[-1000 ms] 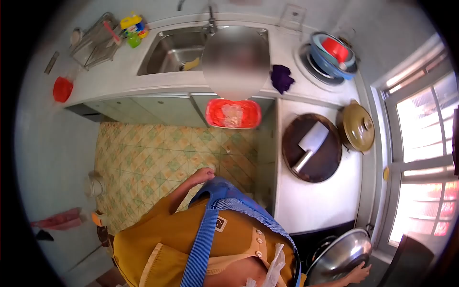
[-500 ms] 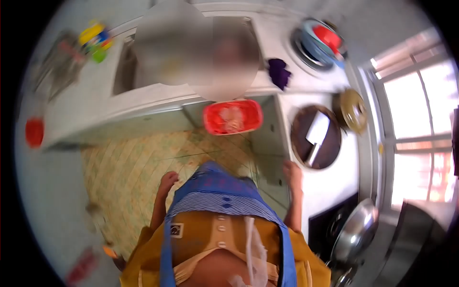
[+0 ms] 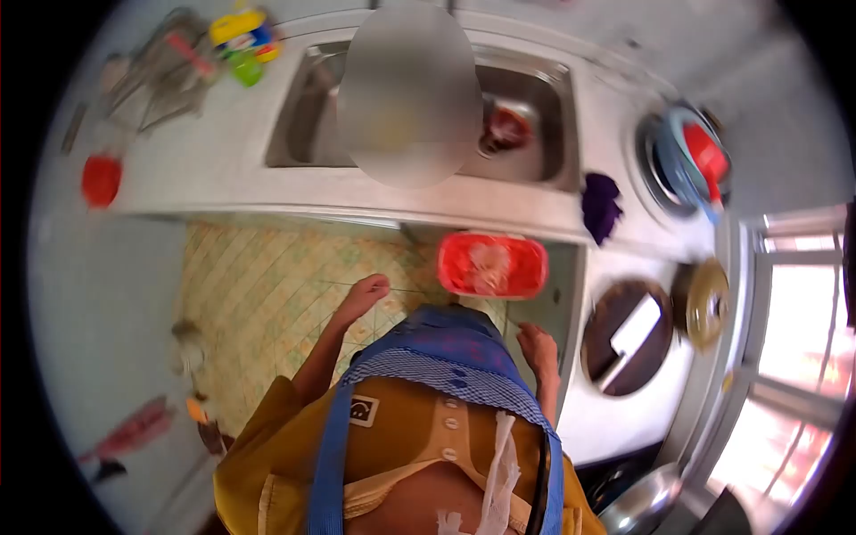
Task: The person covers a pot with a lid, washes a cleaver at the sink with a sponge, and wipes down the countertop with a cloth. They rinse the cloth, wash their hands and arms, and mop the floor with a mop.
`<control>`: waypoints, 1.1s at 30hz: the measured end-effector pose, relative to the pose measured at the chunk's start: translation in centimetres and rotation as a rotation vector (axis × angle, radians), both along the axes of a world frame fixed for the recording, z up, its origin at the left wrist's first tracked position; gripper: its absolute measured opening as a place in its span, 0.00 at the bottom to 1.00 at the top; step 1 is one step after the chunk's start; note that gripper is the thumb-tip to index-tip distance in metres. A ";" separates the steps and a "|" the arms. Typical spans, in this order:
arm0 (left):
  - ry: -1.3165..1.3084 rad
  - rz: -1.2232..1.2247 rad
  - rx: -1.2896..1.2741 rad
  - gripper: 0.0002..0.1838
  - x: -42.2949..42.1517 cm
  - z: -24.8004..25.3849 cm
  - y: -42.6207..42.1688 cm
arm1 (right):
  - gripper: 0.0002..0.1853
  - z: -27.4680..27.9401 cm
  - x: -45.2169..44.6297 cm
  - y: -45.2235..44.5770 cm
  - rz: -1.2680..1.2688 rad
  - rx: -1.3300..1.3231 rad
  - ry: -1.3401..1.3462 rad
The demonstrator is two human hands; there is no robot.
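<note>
My left hand (image 3: 367,291) hangs over the tiled floor beside the blue apron (image 3: 437,343), fingers loosely bent and nothing visible in it. On the other side of the apron, my right hand (image 3: 537,346) is also free, with its fingers partly spread, close to the cabinet front. Ahead of the apron, a red plastic basin (image 3: 452,272) sits below the counter edge, with a pale clear bag or wrap in it. The nearest thing on the right counter is a round dark chopping board (image 3: 599,343) with a cleaver (image 3: 637,325) lying across it.
A steel sink (image 3: 557,165) holds a red item (image 3: 508,129); a grey blur hides its middle. On the counter are a purple cloth (image 3: 601,207), blue basin (image 3: 679,156), lidded pot (image 3: 702,308), yellow bottle (image 3: 241,34) and dish rack (image 3: 160,89). A metal wok (image 3: 644,501) stands lower right.
The view has shifted, and the sink and counter now appear lower and farther right. My left hand has come forward; my right hand is now away from the counter edge.
</note>
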State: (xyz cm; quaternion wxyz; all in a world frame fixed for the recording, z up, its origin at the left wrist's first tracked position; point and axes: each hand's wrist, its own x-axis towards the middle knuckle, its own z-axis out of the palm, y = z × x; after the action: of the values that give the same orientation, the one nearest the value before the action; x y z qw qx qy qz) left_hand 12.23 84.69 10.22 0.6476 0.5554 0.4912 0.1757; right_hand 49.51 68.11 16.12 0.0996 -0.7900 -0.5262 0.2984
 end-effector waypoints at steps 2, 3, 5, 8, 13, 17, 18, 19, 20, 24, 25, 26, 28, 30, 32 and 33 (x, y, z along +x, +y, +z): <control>0.010 0.081 -0.023 0.13 1.0 4.2 1.7 | 0.14 0.3 1.0 3.5 0.071 -0.005 0.021; -0.005 0.095 -0.058 0.13 1.4 5.9 2.4 | 0.14 0.4 1.5 5.3 0.110 -0.005 0.032; -0.039 0.145 -0.039 0.12 0.8 7.6 3.4 | 0.12 1.3 1.6 8.7 0.219 0.002 -0.008; -0.126 0.217 0.043 0.12 1.4 10.0 6.6 | 0.09 2.9 3.2 11.1 0.170 0.240 -0.003; -0.021 0.178 -0.048 0.14 0.7 11.9 14.5 | 0.28 3.5 11.7 4.0 -0.526 0.568 -0.695; -0.021 -0.107 -0.102 0.14 0.2 12.7 22.2 | 0.32 1.0 14.3 -6.2 -1.232 -0.242 -0.631; 0.014 -0.196 -0.060 0.14 0.1 13.8 22.9 | 0.30 -1.1 14.7 -8.7 -1.198 -0.157 -0.591; 0.002 -0.233 -0.060 0.14 -0.3 13.5 24.6 | 0.28 -3.0 14.5 -10.1 -1.159 -0.089 -0.573; 0.016 -0.244 -0.040 0.14 -0.5 13.4 26.0 | 0.25 -2.0 13.1 -9.0 -1.197 -0.036 -0.615; 0.017 -0.197 0.012 0.14 1.5 14.5 28.1 | 0.26 -1.3 11.4 -7.0 -1.237 0.042 -0.480; 0.015 -0.202 0.014 0.14 2.2 14.5 28.0 | 0.20 -1.4 11.2 -6.6 -1.297 0.127 -0.371; -0.020 -0.215 0.009 0.14 2.9 14.3 27.7 | 0.17 -0.3 10.3 -5.4 -1.353 0.288 -0.140; -0.085 -0.258 -0.014 0.14 4.6 14.2 26.5 | 0.13 2.3 7.4 -2.3 -1.372 0.552 0.142; -0.143 -0.338 -0.035 0.13 6.8 13.8 24.8 | 0.10 3.0 5.1 0.9 -1.259 0.734 0.220; -0.158 -0.448 -0.053 0.12 9.4 14.9 23.0 | 0.10 6.9 1.7 7.2 -1.191 0.716 0.359; -0.178 -0.545 -0.047 0.12 10.6 14.6 22.5 | 0.10 7.8 0.3 10.5 -1.137 0.691 0.409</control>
State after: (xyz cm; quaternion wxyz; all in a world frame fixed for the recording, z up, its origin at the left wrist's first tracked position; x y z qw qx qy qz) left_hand 22.79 107.14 24.80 0.7243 0.6341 0.2689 0.0319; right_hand 49.78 78.60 23.91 0.5834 -0.7939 -0.0661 0.1580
